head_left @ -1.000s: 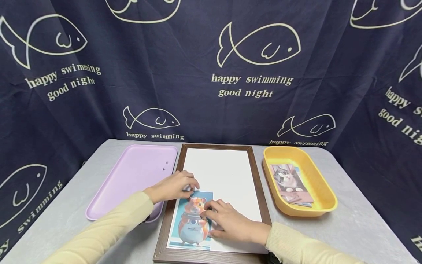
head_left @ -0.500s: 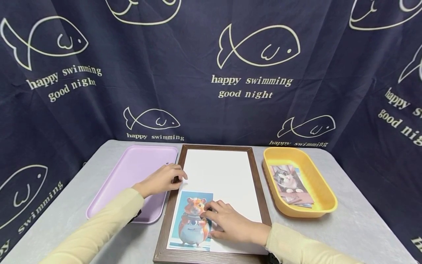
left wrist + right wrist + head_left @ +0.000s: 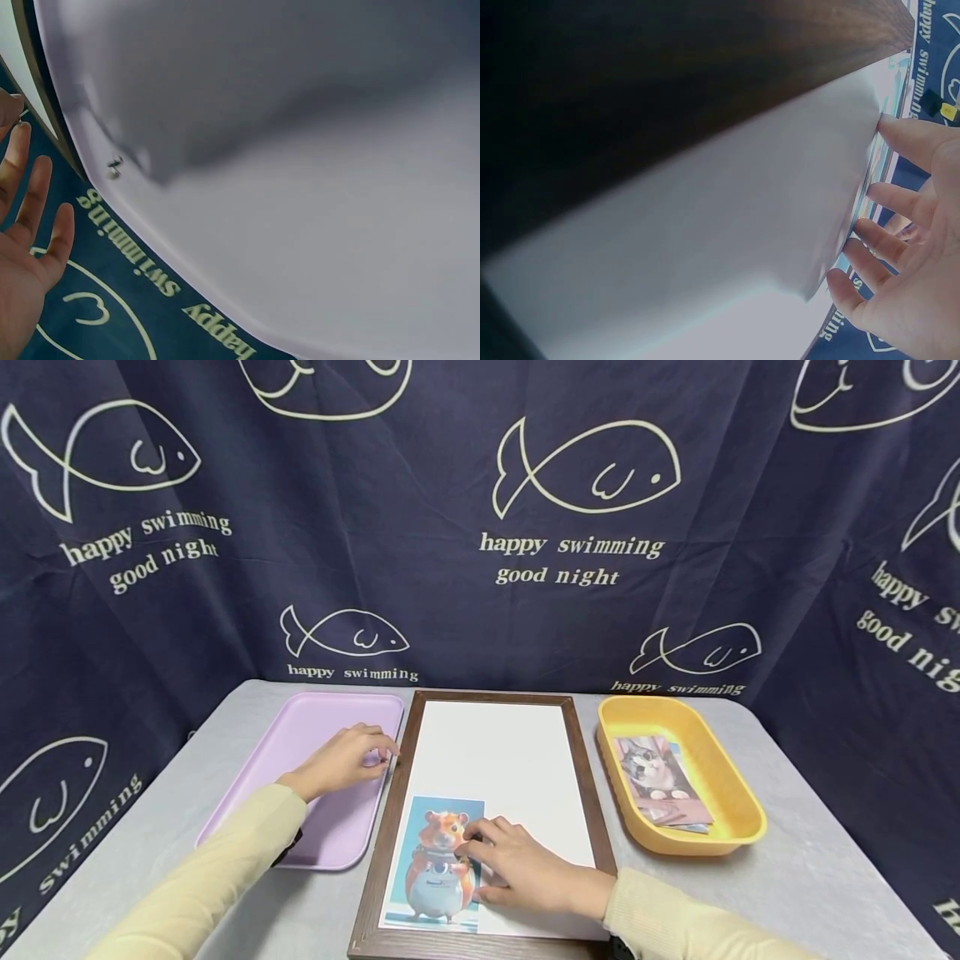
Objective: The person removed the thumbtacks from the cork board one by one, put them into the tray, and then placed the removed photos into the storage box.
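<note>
My left hand [image 3: 341, 762] is over the right side of the lilac tray [image 3: 315, 827], near the frame's left rail. In the left wrist view its thumb and index finger pinch a small, thin, shiny pin-like thing [image 3: 24, 114]; its exact kind is unclear. Other small metallic bits [image 3: 114, 166] lie on the tray near its edge. A hamster picture card [image 3: 437, 893] lies in the lower left of the white board [image 3: 495, 752], inside a brown wooden frame [image 3: 585, 777]. My right hand [image 3: 525, 868] rests its fingertips on the card's right edge.
Right of the frame stands a yellow basket [image 3: 720, 777] holding several picture cards, a cat picture card [image 3: 656, 777] on top. Tray, frame and basket share a grey table [image 3: 810, 860]. A dark blue fish-print curtain [image 3: 450, 585] hangs close behind.
My left hand has moved left from the card's top left corner, across the frame's rail, to over the tray. The right hand and the card have stayed in place.
</note>
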### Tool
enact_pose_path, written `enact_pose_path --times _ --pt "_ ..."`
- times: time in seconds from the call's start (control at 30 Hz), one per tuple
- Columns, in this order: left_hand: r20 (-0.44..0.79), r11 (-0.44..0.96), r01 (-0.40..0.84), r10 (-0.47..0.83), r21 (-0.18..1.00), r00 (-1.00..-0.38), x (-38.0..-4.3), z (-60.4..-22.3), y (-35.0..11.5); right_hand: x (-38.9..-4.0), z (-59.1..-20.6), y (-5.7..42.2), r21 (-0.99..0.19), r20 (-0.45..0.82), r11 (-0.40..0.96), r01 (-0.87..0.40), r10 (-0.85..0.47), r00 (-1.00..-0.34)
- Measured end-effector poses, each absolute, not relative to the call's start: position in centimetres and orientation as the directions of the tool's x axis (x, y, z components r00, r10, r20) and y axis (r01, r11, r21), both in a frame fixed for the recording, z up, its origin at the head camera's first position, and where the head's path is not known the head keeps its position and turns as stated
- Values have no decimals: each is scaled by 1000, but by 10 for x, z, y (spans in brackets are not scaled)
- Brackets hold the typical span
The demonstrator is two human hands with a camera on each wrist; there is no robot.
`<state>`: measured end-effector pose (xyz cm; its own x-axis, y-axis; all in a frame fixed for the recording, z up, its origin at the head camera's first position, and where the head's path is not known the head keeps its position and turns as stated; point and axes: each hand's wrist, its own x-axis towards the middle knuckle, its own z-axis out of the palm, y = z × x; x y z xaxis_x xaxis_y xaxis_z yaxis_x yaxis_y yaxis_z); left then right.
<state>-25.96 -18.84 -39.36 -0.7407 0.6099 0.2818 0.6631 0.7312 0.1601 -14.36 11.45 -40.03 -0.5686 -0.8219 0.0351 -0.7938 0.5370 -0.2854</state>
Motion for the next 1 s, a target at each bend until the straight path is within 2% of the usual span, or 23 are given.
enact_pose_path --times 0.3,0.6,1.0 --pt "297 760 628 569 167 -767 -265 -399 -206 -144 -403 115 -267 74 517 -814 -831 -552" --pt "259 777 602 553 185 -792 -267 -405 -215 -145 -404 115 -269 73 516 -814 -831 -551" --pt "280 777 599 541 194 -793 -267 -414 -219 -143 -402 115 -284 67 519 -807 -828 -556"
